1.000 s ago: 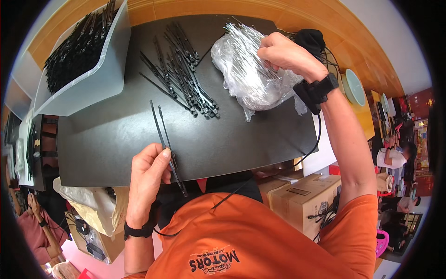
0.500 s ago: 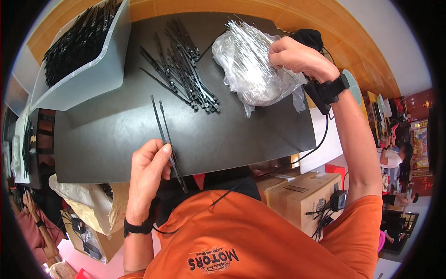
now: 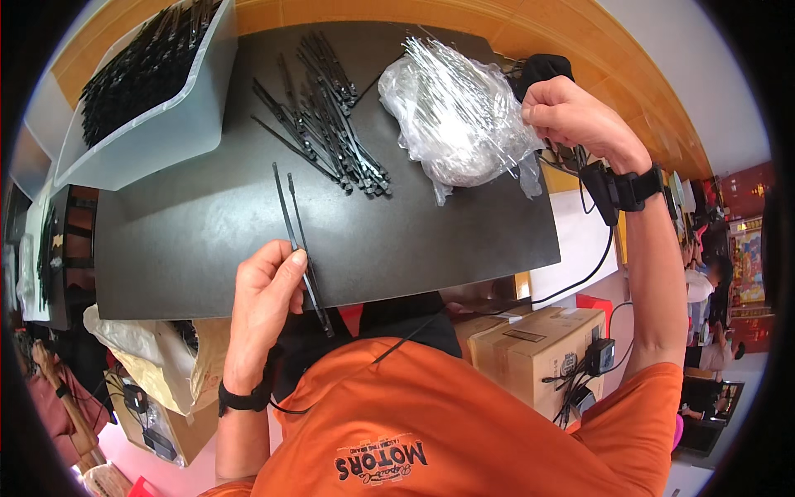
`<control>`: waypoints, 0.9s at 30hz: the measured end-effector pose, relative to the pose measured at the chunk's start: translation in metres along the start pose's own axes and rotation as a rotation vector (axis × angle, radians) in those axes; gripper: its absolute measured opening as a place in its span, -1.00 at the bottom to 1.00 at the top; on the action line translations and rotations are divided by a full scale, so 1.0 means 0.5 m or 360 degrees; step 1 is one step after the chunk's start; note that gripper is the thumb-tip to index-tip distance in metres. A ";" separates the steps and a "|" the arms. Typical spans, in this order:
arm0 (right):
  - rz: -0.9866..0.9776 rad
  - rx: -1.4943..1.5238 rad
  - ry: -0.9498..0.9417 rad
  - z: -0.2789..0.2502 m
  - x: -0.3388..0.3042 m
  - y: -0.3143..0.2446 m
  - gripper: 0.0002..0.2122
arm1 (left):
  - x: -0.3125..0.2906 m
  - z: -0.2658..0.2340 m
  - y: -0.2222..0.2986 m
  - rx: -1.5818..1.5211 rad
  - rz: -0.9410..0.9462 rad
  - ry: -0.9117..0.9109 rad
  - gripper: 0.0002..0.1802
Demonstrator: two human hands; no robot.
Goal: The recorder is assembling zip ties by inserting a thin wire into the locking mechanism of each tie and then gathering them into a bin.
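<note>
My left hand is closed on two long, thin black strips, pinched between thumb and fingers above the table's near edge. The strips stand out of the hand away from me, slightly apart at their far tips. My right hand is closed in a pinch at the right edge of a clear plastic bag. Many thin silver rods lie in the bag. What the right fingertips hold, if anything, is too small to make out. Between the hands and farther off lies a loose pile of black strips with thicker ends.
A translucent plastic bin packed with black strips stands at the table's far left. The dark table has cardboard boxes below it. A black cable hangs from the right wrist strap. Another person's arm shows at lower left.
My right hand has moved to the right, from over the silver rods to the bag's right edge. The left hand still holds the two strips almost in place.
</note>
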State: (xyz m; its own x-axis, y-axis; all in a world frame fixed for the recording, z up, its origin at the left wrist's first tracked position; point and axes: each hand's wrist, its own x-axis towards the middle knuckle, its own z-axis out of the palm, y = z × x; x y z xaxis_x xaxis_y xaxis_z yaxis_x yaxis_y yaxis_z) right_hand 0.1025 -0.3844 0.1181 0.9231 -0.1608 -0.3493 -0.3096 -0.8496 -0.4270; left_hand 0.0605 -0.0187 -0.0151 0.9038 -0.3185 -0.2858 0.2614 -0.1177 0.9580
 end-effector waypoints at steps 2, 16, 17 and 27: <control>-0.0077 0.0285 0.0029 0.004 0.003 0.006 -0.87 | -0.001 -0.002 -0.003 -0.0011 -0.0001 -0.0007 -0.71; -0.0557 0.1569 -0.0396 0.289 -0.101 -0.180 -0.86 | -0.018 -0.025 0.016 -0.0365 0.0145 0.0023 -0.80; -0.0577 0.1614 -0.0401 0.317 -0.099 -0.178 -0.86 | -0.026 -0.029 0.021 -0.0360 0.0132 0.0033 -0.80; -0.0376 0.2501 -0.0695 0.436 -0.101 -0.196 -0.88 | -0.056 -0.051 0.023 -0.0621 0.0152 -0.0110 -0.80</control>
State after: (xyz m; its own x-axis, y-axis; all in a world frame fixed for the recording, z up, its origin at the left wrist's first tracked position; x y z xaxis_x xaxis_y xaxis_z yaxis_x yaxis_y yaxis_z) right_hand 0.0364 -0.1837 -0.0042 0.9347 0.2662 -0.2354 -0.3449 0.5200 -0.7815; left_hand 0.0467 0.0130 0.0045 0.9087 -0.3751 -0.1835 0.2987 0.2768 0.9133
